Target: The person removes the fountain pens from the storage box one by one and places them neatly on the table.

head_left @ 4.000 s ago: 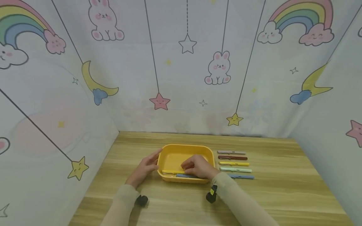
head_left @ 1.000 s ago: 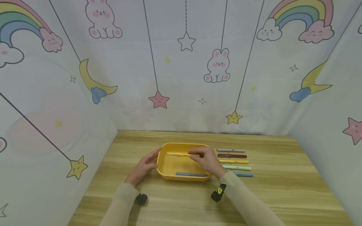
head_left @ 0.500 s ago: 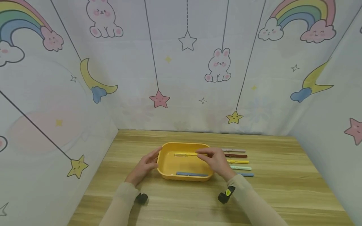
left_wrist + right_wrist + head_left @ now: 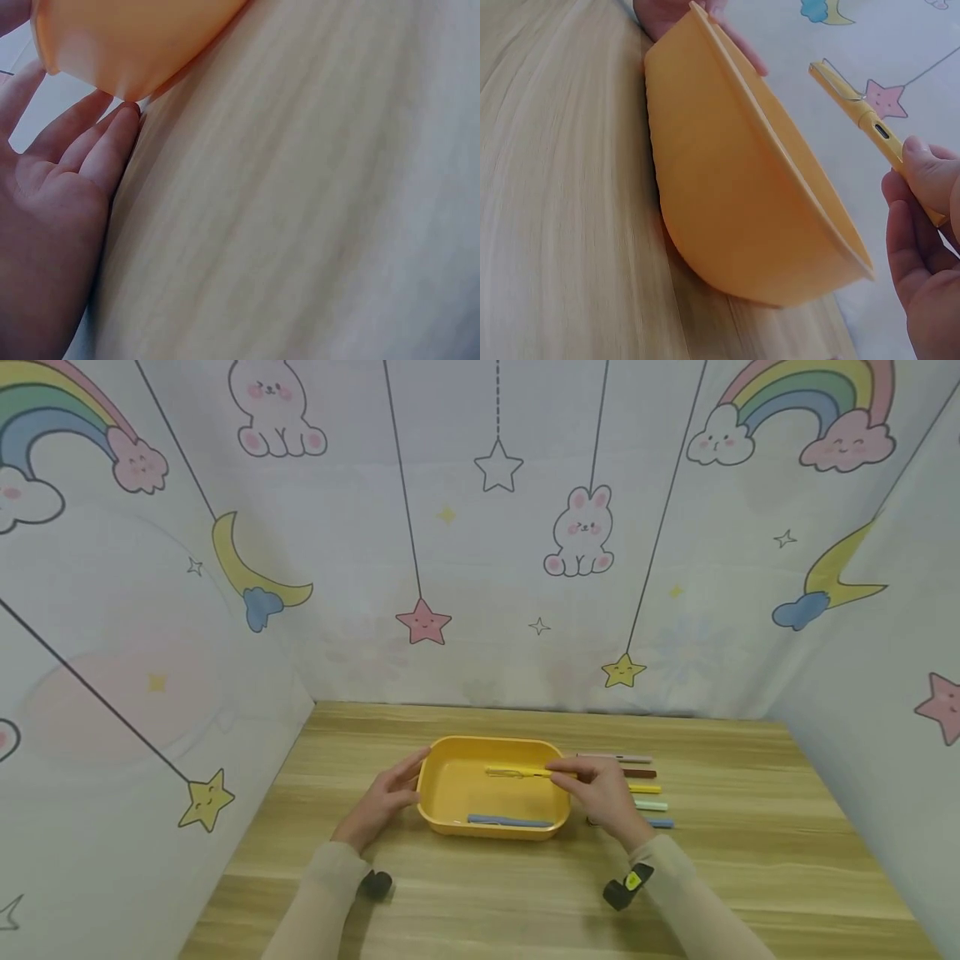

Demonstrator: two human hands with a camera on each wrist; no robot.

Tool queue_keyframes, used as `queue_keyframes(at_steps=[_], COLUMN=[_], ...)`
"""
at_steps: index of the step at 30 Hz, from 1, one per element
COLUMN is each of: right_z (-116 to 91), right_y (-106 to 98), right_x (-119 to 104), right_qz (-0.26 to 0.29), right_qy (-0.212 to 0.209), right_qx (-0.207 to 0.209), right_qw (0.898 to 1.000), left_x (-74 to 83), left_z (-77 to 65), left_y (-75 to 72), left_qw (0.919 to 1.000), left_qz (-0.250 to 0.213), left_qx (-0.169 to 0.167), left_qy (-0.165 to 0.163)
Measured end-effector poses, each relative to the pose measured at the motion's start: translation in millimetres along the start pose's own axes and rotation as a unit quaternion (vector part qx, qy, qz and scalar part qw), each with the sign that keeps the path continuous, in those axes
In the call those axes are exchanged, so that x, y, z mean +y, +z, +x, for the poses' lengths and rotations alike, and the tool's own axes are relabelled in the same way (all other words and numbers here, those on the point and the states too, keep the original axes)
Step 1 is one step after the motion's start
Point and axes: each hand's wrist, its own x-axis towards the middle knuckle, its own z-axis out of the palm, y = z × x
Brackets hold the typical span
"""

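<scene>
A yellow clip pen [image 4: 517,772] is pinched near its end between the thumb and fingers of my right hand [image 4: 600,793]. It points left over the yellow tray [image 4: 495,740]. In the right wrist view the pen [image 4: 864,114] is raised above the tray's rim, clip end away from the hand. My left hand [image 4: 382,799] lies against the tray's left end, its fingers extended along the wall; in the left wrist view the fingertips [image 4: 124,124] meet the tray wall. Inside the tray, a blue pen [image 4: 510,821] lies along the near wall.
Right of the tray several pens lie in a column, partly behind my right hand: a greyish pen [image 4: 633,759], a dark red one [image 4: 641,773], a yellow one [image 4: 647,789], a pale green one [image 4: 654,806] and a blue one [image 4: 662,823]. A printed curtain [image 4: 510,677] stands behind the wooden table [image 4: 480,910].
The yellow pen was beside the blue pen at the tray's near wall. My right hand has lifted it, moving it to the far side and then right. The left hand has stayed at the tray.
</scene>
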Motion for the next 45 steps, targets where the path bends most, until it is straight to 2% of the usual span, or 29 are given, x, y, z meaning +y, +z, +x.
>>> queue_keyframes(at_steps=[9, 16, 21, 25, 35, 42, 45], right_z=[-13, -26, -40, -49, -64, -75, -80], right_y=[-27, -41, -53, -62, -79, -92, -98], right_x=[6, 18, 23, 23, 26, 35, 37], right_qz=[0.01, 0.03, -0.003, -0.003, -0.003, -0.049, -0.058], right_qy=[0.016, 0.003, 0.034, 0.048, 0.039, 0.039, 0.056], right_qx=[0.025, 0.026, 0.04, 0.054, 0.071, 0.086, 0.082], right_qw=[1.0, 0.999, 0.999, 0.997, 0.997, 0.994, 0.993], left_x=[-0.8, 0.6, -1.1, -1.7, -3.7, -3.9, -1.1], left_z=[-1.1, 0.0, 0.5, 0.8, -0.5, 0.4, 0.3], left_y=[0.6, 1.0, 0.4, -0.2, -0.5, -0.3, -0.2], left_qw=[0.9999, 0.9999, 0.9999, 1.0, 1.0, 0.9999, 0.9999], left_qz=[0.004, 0.011, 0.007, -0.002, -0.005, 0.002, 0.007], left_qx=[0.009, 0.009, 0.005, 0.001, 0.002, 0.006, 0.009], left_qy=[-0.008, -0.008, -0.006, 0.002, -0.005, -0.009, -0.013])
